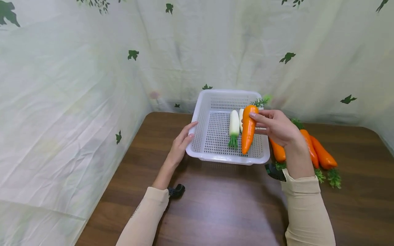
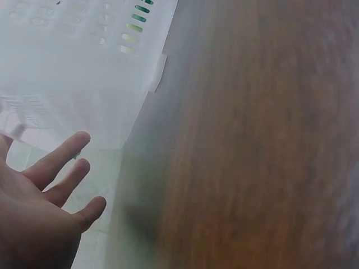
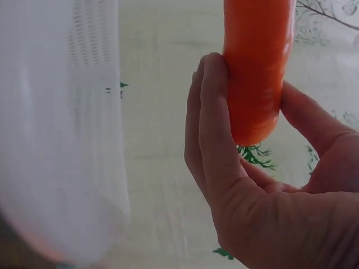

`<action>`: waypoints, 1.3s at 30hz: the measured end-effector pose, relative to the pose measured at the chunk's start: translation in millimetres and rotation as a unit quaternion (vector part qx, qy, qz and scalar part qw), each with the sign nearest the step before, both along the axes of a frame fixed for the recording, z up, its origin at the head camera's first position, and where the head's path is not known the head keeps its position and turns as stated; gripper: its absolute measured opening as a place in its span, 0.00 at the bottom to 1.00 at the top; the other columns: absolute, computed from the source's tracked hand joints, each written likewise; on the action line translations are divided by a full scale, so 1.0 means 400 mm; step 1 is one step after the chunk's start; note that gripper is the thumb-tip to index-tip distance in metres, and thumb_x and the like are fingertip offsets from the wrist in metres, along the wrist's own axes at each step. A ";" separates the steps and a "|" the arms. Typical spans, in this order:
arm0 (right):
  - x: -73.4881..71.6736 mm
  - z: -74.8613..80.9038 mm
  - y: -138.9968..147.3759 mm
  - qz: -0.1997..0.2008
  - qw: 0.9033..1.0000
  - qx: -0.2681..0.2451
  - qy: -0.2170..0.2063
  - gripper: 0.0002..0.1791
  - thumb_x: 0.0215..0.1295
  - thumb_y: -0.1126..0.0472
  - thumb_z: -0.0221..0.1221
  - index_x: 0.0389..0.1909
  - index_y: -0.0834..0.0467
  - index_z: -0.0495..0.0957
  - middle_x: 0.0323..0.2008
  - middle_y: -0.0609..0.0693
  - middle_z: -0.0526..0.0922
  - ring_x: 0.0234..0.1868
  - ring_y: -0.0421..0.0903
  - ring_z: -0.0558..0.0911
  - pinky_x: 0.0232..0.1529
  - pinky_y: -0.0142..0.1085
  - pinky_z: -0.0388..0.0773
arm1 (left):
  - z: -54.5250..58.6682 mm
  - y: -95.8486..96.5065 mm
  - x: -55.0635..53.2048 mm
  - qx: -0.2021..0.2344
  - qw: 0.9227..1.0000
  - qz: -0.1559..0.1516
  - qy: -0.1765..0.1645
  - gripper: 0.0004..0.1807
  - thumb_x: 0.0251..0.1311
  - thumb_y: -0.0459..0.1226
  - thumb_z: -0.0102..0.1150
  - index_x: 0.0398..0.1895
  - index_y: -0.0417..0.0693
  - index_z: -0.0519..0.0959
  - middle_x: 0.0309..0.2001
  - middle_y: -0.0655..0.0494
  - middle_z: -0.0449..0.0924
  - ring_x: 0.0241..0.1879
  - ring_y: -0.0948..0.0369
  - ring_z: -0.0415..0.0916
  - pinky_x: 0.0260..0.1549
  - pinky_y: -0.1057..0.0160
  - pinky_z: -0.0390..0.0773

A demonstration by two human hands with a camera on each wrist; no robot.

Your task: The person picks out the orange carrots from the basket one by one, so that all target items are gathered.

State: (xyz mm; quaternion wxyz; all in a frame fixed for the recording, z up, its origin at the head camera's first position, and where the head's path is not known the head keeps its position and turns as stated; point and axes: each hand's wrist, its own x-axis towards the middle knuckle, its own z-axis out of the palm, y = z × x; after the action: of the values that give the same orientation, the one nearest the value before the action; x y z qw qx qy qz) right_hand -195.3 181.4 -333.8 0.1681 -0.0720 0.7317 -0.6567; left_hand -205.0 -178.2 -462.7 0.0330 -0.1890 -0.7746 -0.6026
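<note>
My right hand pinches an orange carrot between thumb and fingers over the right part of a white plastic basket. Its green leafy top points away and its tip toward me. In the right wrist view, the carrot sits between the thumb and the fingers. Below it in the basket lies a white radish with green leaves, and a second white radish is partly hidden behind the carrot. My left hand touches the basket's left rim, several fingers extended and spread.
Several more carrots lie on the brown wooden table to the right of the basket, partly covered by my right forearm. A pale curtain with green leaf prints hangs behind the table and along its left side.
</note>
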 end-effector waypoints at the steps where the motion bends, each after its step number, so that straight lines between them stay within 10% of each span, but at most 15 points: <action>1: 0.001 -0.002 0.003 0.001 1.000 -0.001 0.002 0.35 0.79 0.49 0.58 0.74 0.70 0.65 0.53 0.46 0.84 0.53 0.44 0.86 0.54 0.34 0.84 | 0.001 0.001 -0.001 -0.002 1.000 0.000 0.001 0.26 0.81 0.44 0.46 0.79 0.62 0.68 0.70 0.45 0.75 0.58 0.46 0.78 0.50 0.56 0.80; 18: 0.047 -0.003 0.187 -0.067 0.998 0.001 -0.008 0.42 0.78 0.47 0.57 0.78 0.72 0.58 0.47 0.40 0.89 0.47 0.40 0.88 0.47 0.32 0.86 | 0.004 0.006 -0.011 0.000 1.000 -0.003 -0.006 0.27 0.81 0.39 0.44 0.81 0.52 0.66 0.72 0.38 0.72 0.58 0.42 0.76 0.49 0.60 0.79; 29: 0.053 -0.068 0.332 -0.073 0.990 0.118 -0.010 0.45 0.81 0.42 0.50 0.82 0.69 0.49 0.56 0.33 0.74 0.52 0.26 0.79 0.50 0.23 0.80 | 0.006 0.001 -0.013 0.004 1.000 0.001 -0.006 0.25 0.81 0.45 0.46 0.78 0.65 0.69 0.71 0.49 0.74 0.59 0.48 0.77 0.51 0.58 0.79; 39: 0.043 -0.092 0.405 -0.076 0.989 0.128 -0.029 0.46 0.82 0.42 0.49 0.82 0.72 0.46 0.46 0.23 0.77 0.47 0.24 0.81 0.48 0.24 0.82 | 0.004 0.001 -0.007 0.011 1.000 -0.006 -0.010 0.27 0.81 0.39 0.43 0.81 0.52 0.65 0.74 0.42 0.69 0.62 0.45 0.72 0.52 0.62 0.76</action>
State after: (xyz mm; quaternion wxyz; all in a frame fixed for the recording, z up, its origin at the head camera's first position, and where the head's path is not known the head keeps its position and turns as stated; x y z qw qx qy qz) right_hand -178.2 343.6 -370.4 0.1467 0.0244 0.8076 -0.5706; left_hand -207.7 -177.8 -461.1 0.0241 -0.1869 -0.7671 -0.6132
